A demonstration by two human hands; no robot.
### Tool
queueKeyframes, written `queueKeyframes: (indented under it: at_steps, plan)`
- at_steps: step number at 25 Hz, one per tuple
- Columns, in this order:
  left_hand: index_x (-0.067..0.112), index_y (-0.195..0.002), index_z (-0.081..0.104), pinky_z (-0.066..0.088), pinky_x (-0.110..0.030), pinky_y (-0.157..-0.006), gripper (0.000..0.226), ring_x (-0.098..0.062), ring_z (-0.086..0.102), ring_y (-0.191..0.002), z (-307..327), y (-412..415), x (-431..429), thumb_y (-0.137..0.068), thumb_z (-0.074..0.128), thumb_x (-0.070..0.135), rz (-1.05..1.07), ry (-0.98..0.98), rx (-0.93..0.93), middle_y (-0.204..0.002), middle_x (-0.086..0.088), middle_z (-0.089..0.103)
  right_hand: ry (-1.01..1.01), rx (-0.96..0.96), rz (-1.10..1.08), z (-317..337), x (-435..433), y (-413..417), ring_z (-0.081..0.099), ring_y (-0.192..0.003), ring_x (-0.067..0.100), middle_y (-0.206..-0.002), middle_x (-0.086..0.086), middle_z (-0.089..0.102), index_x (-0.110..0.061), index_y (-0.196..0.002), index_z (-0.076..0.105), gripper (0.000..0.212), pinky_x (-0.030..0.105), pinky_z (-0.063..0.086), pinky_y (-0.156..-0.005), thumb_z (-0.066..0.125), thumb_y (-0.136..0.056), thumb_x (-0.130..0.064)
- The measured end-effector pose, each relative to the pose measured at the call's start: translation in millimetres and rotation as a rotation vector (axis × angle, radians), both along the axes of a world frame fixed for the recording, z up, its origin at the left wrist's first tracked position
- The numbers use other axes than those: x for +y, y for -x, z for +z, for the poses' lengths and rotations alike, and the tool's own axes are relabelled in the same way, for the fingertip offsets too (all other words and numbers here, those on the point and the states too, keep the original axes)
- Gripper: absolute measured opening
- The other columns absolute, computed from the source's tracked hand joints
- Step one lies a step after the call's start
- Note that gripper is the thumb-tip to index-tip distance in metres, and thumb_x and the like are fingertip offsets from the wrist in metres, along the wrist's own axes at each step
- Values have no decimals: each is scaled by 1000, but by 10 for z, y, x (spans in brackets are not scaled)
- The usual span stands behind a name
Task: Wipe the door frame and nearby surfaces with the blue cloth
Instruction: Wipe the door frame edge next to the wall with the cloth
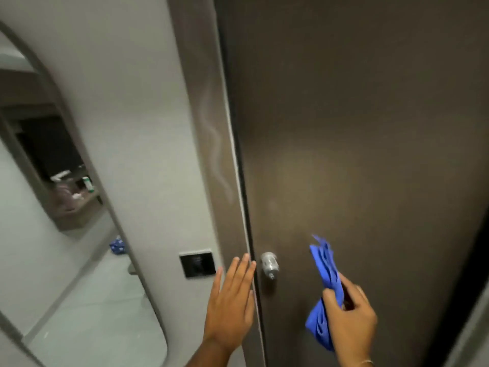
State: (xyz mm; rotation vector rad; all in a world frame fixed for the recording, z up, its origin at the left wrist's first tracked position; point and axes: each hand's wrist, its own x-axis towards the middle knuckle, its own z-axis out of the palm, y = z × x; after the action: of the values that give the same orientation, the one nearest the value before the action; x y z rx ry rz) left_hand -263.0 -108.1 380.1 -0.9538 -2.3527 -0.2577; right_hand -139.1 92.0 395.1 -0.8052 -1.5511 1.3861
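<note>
A dark brown door (357, 128) fills the right half of the head view, with a brown door frame (206, 102) along its left edge that carries a pale wavy streak. My right hand (349, 319) is shut on a bunched blue cloth (325, 268), held in front of the door's lower part, right of the silver door knob (269, 264). My left hand (230, 300) is open, fingers spread and flat, over the lower door frame just left of the knob.
A black switch plate (197, 264) sits on the pale wall (137, 115) left of the frame. A tall rounded mirror (53, 234) stands at the far left, reflecting a shelf and floor.
</note>
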Motion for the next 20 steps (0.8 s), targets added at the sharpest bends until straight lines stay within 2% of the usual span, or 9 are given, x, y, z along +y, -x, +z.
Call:
queueKeyframes:
  at_steps: [2, 5, 7, 9, 12, 14, 16, 18, 20]
  plan:
    - [21, -164, 43, 14, -50, -133, 68, -26, 32, -162, 571, 327, -161, -97, 53, 32, 81, -168, 103, -177, -10, 32, -149, 163, 18, 706, -227, 394, 64, -73, -14, -93, 11, 70, -8, -113, 83, 46, -3, 43, -71, 73, -79, 22]
    - [19, -162, 39, 3, -50, -135, 63, -31, 26, -163, 1501, 847, -288, -101, 51, 30, 223, -512, 198, -176, -20, 29, -419, 426, 2, 1581, -551, 932, 61, -75, -9, -89, 4, 63, -3, -120, 82, 46, 3, 44, -73, 70, -79, 12]
    - [20, -163, 36, 4, -49, -134, 62, -29, 25, -165, 2099, 1161, -317, -103, 50, 29, 242, -643, 230, -179, -16, 25, -604, 513, -9, 2007, -740, 1279, 61, -79, -1, -90, 3, 59, -2, -129, 78, 52, 10, 47, -77, 67, -78, 3]
    - [22, -166, 34, 8, -50, -134, 63, -27, 24, -166, 2567, 1437, -301, -105, 48, 27, 227, -670, 265, -180, -11, 23, -798, 488, -31, 2244, -895, 1629, 56, -80, 18, -89, 5, 57, -1, -136, 73, 54, 21, 48, -78, 67, -82, -2]
    - [21, -170, 29, 20, -56, -133, 66, -27, 24, -166, 2785, 1803, -223, -106, 46, 26, 234, -635, 376, -181, -9, 22, -1036, 329, -64, 2224, -1007, 2073, 52, -84, 25, -92, 9, 59, -2, -141, 71, 57, 31, 50, -77, 73, -84, -5]
    - [23, -173, 22, 16, -57, -134, 70, -27, 18, -168, 2679, 1991, -213, -106, 42, 29, 223, -597, 447, -182, -5, 14, -1180, 258, -144, 2082, -918, 2272, 60, -100, 31, -111, 12, 64, -8, -142, 71, 61, 42, 53, -89, 76, -81, -11]
    - [25, -174, 14, 5, -54, -135, 73, -26, 11, -169, 2584, 2147, -247, -105, 37, 33, 220, -550, 501, -184, -2, 6, -1262, 236, -208, 1948, -860, 2422, 55, -135, 33, -146, 15, 55, -17, -148, 66, 64, 50, 43, -118, 70, -84, -23]
    - [25, -175, 10, -1, -52, -136, 74, -26, 7, -170, 2577, 2225, -243, -105, 34, 35, 226, -540, 522, -184, -2, 5, -1297, 123, -172, 1767, -806, 2504, 29, -163, 30, -174, 12, 31, -25, -165, 45, 76, 48, 18, -135, 63, -92, -36]
    - [25, -175, 7, -2, -52, -135, 76, -26, 4, -170, 2554, 2225, -227, -105, 34, 35, 232, -540, 539, -184, -3, 3, -1342, -25, -139, 1361, -820, 2494, 4, -170, 26, -182, 7, 8, -28, -174, 16, 88, 41, -1, -138, 55, -99, -52]
